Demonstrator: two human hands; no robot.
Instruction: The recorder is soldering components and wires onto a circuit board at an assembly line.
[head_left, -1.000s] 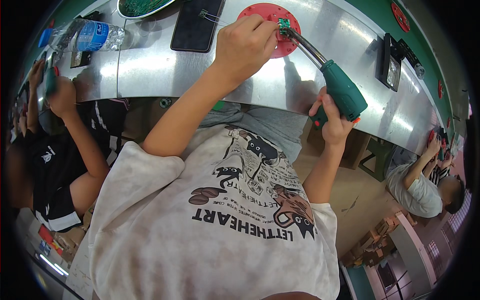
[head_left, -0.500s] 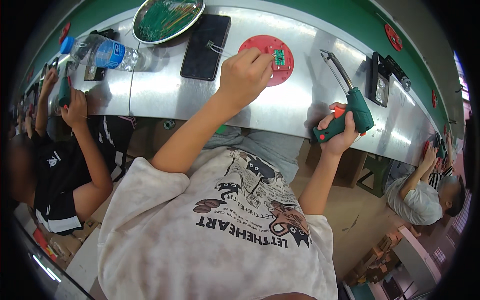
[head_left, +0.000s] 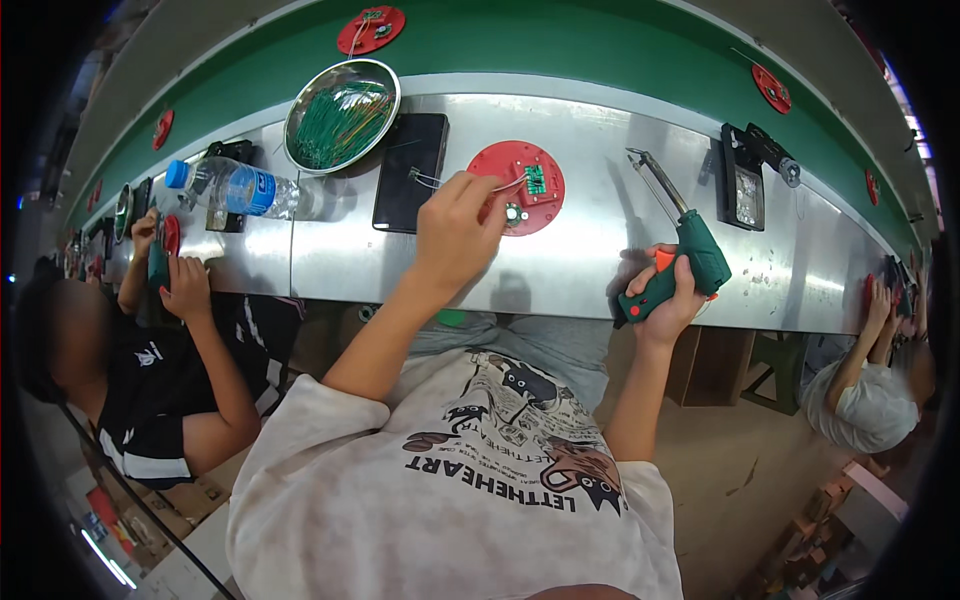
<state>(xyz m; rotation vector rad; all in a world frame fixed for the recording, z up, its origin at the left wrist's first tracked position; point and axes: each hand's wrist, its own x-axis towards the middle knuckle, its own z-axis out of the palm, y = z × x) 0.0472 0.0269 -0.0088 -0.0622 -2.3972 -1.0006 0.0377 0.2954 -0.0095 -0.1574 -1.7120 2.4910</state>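
Note:
My left hand [head_left: 455,235] is closed, its fingertips pinching thin white wires [head_left: 508,186] beside a round red plate [head_left: 487,160]. The wires run to a small green circuit board [head_left: 536,180] lying on the plate. Beyond my fingers, the wires' other end carries a tiny dark part [head_left: 414,174] over a black phone-like slab [head_left: 400,205]. A small round component [head_left: 515,213] sits low on the plate. To the right, my right hand [head_left: 668,300] grips a green soldering gun [head_left: 705,252] with an orange trigger, its tip pointing up and away from the plate.
A metal bowl [head_left: 393,120] of green wires stands behind the slab. A water bottle [head_left: 215,188] lies at the left. A black tray-like holder [head_left: 741,195] is at the right on the metal bench [head_left: 590,140]. People work at both sides; one person's hand [head_left: 187,290] shows at left.
My view has tilted up, showing more of the green back wall. My left hand has drawn back from the circuit board, uncovering the wires and round component. My right hand still holds the soldering gun.

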